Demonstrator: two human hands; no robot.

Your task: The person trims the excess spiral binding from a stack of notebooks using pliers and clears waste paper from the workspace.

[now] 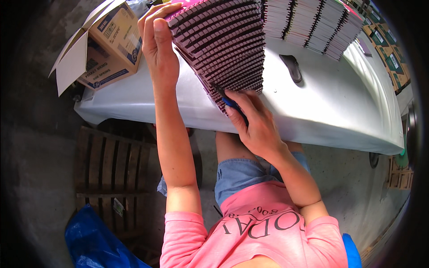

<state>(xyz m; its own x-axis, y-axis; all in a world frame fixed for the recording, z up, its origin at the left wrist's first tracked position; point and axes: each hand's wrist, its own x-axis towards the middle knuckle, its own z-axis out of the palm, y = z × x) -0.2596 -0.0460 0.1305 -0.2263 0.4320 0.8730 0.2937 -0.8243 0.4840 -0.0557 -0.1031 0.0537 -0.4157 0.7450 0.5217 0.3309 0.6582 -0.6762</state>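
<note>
A tall stack of spiral-bound notebooks (219, 42) stands on the white table, its dark coil spines turned toward me. My left hand (161, 44) lies along the stack's upper left corner, fingers stretched over the edge of the pink top cover. Low on the stack, my right hand (254, 118) is closed around blue-handled pliers or cutters (234, 107). The dark tip of that tool touches or nearly touches the coils near the bottom left; exactly what it meets is too small to tell.
More notebook stacks (308, 24) stand behind to the right. A dark, elongated object (291, 68) lies on the white table (339, 107). At left sits an open cardboard box (109, 51). Below are a wooden pallet (111, 165) and a blue plastic sheet (96, 236); boxes (386, 49) are piled far right.
</note>
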